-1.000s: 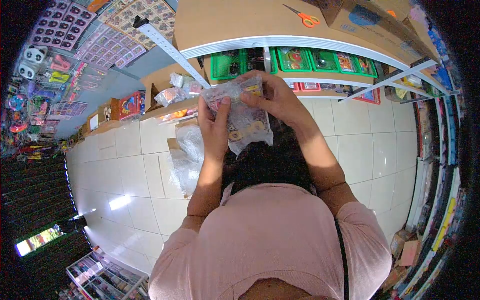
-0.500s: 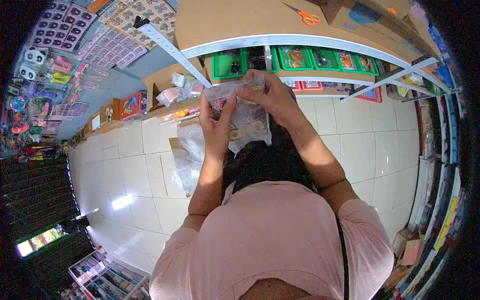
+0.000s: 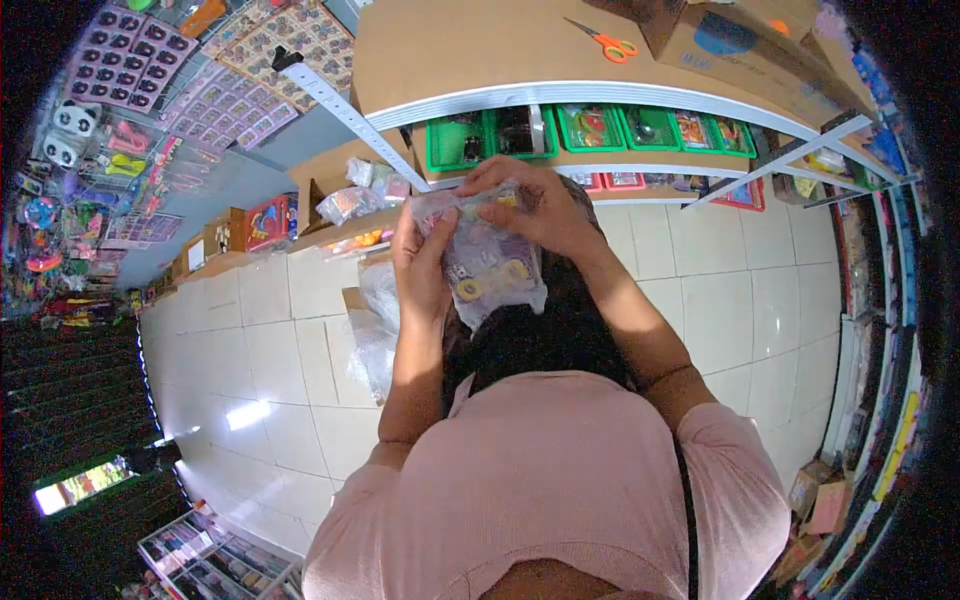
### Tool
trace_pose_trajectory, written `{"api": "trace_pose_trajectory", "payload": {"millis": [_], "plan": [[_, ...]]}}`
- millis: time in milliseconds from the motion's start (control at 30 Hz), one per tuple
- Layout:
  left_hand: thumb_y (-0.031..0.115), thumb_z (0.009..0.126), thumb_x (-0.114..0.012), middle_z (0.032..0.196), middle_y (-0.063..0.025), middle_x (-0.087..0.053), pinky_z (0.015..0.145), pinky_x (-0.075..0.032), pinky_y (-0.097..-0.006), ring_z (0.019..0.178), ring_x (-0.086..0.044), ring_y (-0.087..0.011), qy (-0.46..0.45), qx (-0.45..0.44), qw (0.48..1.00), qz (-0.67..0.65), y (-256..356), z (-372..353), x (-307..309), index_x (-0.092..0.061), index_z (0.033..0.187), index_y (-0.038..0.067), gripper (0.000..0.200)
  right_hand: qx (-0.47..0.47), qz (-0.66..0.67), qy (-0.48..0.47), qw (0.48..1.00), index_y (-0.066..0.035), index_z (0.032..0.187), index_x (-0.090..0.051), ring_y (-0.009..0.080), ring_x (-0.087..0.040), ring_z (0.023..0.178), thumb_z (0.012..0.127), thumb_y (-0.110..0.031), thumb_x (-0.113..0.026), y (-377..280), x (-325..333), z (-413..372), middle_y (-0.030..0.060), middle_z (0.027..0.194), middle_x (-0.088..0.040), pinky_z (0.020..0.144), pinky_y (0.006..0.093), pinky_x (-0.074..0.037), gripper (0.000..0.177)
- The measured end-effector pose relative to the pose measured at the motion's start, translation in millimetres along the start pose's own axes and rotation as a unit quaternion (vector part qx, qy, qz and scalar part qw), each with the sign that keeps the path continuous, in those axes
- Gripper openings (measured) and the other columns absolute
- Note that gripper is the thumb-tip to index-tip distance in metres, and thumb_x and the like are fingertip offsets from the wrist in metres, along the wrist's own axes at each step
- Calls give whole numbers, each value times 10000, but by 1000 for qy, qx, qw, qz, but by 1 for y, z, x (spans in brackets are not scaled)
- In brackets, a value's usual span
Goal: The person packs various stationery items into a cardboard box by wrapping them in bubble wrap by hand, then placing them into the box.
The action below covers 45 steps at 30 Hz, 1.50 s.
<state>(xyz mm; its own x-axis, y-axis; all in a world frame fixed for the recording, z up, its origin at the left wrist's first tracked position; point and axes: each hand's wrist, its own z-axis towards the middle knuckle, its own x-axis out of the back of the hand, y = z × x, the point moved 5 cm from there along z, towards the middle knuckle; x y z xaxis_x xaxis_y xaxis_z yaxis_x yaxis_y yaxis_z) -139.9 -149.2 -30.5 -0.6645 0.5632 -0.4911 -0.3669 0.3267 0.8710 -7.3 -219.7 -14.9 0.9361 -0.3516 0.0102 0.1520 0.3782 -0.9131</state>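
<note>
A clear plastic package [image 3: 495, 262] with yellow, white and purplish small items inside hangs between my two hands, over the dark hair and lap area. My left hand [image 3: 424, 262] grips its upper left edge, with the thumb on the front. At the upper right part, my right hand [image 3: 530, 205] pinches the plastic, its fingers bent over the top. Crumpled bubble wrap [image 3: 378, 310] lies to the left, beyond my left forearm.
Orange-handled scissors [image 3: 612, 47] lie on the brown shelf top [image 3: 460, 50]. Green baskets [image 3: 590, 128] with small goods stand on the shelf below. A white perforated metal post [image 3: 345, 112] rises left of my hands. Cardboard boxes [image 3: 228, 232] and hanging goods are further left.
The package has tilted and shows more of its front, with the yellow items now clearer. My right hand has shifted slightly and its fingers have bent further over the top edge.
</note>
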Motion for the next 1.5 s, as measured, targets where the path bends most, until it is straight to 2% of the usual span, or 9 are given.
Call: {"api": "trace_pose_trajectory", "payload": {"millis": [167, 267, 467, 667, 767, 867, 900, 1000, 1500], "plan": [[5, 872, -562, 1004, -61, -603, 790, -469, -267, 886, -572, -126, 10, -12, 1000, 24, -3, -1, 1, -542, 1093, 18, 222, 3, -69, 57, 996, -60, 889, -667, 177, -590, 863, 726, -158, -756, 16, -2, 2, 57, 852, -604, 772, 308, -465, 210], [10, 877, -558, 1010, -53, -594, 796, -462, -263, 895, -559, -120, 6, -24, 999, 24, -4, -3, 7, -546, 1081, 28, 206, 70, -116, 21, 991, -70, 880, -685, 196, -597, 826, 733, -161, -746, -1, -6, 6, 70, 835, -595, 746, 309, -470, 184], [23, 885, -553, 1025, -53, -578, 824, -450, -264, 934, -541, -126, 45, 43, 997, -48, -11, -6, 20, -544, 1064, 37, 180, 99, -182, -38, 978, -51, 848, -686, 202, -595, 797, 720, -110, -746, -8, -15, 12, 80, 848, -595, 699, 296, -472, 153], [10, 886, -541, 1010, -60, -585, 793, -475, -273, 897, -566, -144, 62, 48, 994, -81, -20, -1, 55, -546, 1049, 43, 167, 69, -229, -35, 970, -48, 844, -679, 186, -610, 730, 716, -116, -749, 8, -32, 24, 71, 810, -605, 664, 313, -484, 160], [-4, 882, -533, 1002, -68, -590, 773, -487, -273, 880, -575, -147, 94, 19, 992, -86, -7, 3, 72, -549, 1032, 45, 159, 19, -180, 66, 981, -57, 840, -670, 199, -604, 775, 697, -116, -755, 30, -23, 43, 66, 852, -611, 661, 316, -477, 176], [-13, 878, -530, 997, -69, -591, 763, -488, -265, 876, -574, -139, 108, 3, 990, -90, 0, 5, 94, -553, 1018, 49, 154, 166, -466, 171, 852, -68, 856, -662, 241, -585, 812, 686, -125, -750, 7, -18, 74, 69, 868, -602, 672, 349, -468, 199], [-13, 878, -530, 993, -64, -590, 753, -489, -260, 869, -573, -133, 121, 0, 989, -90, 7, 1, 94, -555, 1008, 46, 145, 181, -482, 172, 840, -91, 920, -643, 257, -541, 874, 641, -161, -751, 12, -19, 82, 53, 912, -569, 725, 378, -438, 308], [-15, 879, -528, 995, -62, -590, 750, -489, -260, 869, -574, -131, 122, -26, 989, -75, 4, -2, 112, -553, 1010, 42, 145, 199, -557, 133, 796, -118, 990, -615, 282, -515, 930, 678, -201, -743, 29, -31, 101, 63, 943, -560, 785, 402, -387, 348], [19, 877, -553, 915, -49, -613, 691, -484, -246, 787, -585, -115, 170, -19, 982, -77, 17, -9, 132, -564, 982, 50, 110, 241, -604, 73, 757, -139, 959, -599, 214, -511, 848, 731, -204, -687, 43, -39, 122, 16, 882, -560, 746, 377, -352, 253]]}}
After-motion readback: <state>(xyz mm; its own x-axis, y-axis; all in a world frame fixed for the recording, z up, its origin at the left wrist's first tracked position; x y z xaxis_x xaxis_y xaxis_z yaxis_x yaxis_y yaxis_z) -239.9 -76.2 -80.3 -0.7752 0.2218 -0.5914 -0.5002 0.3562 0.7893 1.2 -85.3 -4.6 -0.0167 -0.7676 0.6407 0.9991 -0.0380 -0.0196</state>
